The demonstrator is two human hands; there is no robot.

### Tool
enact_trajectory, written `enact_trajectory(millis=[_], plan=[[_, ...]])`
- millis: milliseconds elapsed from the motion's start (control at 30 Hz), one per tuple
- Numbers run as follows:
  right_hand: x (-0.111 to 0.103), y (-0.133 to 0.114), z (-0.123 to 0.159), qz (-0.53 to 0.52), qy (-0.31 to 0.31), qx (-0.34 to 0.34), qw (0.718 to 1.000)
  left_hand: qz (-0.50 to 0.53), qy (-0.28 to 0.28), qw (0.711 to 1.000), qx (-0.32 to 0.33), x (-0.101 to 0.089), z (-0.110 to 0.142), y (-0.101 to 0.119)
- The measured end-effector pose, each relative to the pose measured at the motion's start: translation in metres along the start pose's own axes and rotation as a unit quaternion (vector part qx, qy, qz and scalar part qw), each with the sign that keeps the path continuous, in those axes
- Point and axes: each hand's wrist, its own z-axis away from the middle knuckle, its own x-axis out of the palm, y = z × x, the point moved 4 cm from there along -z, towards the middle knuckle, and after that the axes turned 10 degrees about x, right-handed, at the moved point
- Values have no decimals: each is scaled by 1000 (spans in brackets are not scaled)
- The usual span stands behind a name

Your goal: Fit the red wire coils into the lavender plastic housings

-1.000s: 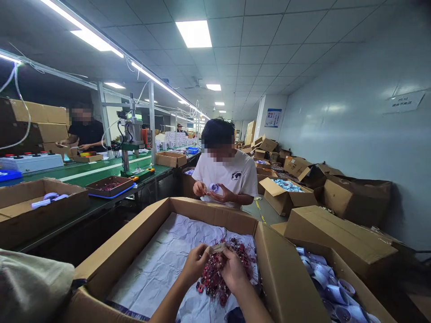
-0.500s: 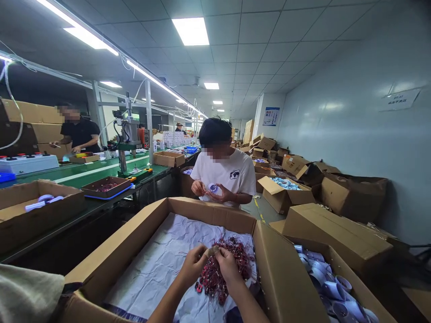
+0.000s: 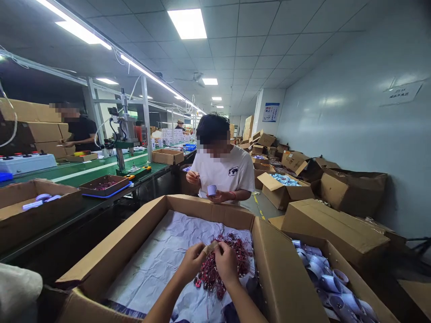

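My left hand [image 3: 191,262] and my right hand [image 3: 226,264] meet over a large cardboard box [image 3: 276,264], fingers pinched together. Between their fingertips stretches a short tan strip [image 3: 211,246] that looks like tape, its ends hidden by the fingers. Just beneath and behind my hands lies a tangled heap of small red and black parts with thin wires [image 3: 239,252]. The heap rests on a crumpled white sheet [image 3: 148,260] that lines the box.
Across the box a person in a white shirt [image 3: 222,172] holds a white cup-shaped part [image 3: 212,190]. To my right, a carton [image 3: 363,289] holds many white cylindrical parts. A green-topped bench [image 3: 101,168] with a press [image 3: 124,134] runs along the left; cartons [image 3: 353,186] line the right wall.
My hands have moved slightly apart, and more of the tan strip shows between them. Across the box, the person's hands have separated and the white part is lower and upright.
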Motion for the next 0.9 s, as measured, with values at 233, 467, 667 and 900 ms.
enact_trajectory(millis=[233, 467, 667, 900], plan=[[14, -5, 9, 26, -83, -6, 996, 126, 9, 992, -4, -8, -2, 4], [21, 2, 3, -54, -176, 70, 980, 189, -53, 980, -31, -8, 1, 3], [22, 3, 3, -41, -215, 84, 972, 191, -16, 981, -32, -10, -2, -7], [20, -5, 10, 9, -249, 60, 967, 224, 35, 972, -56, -9, -6, -25]])
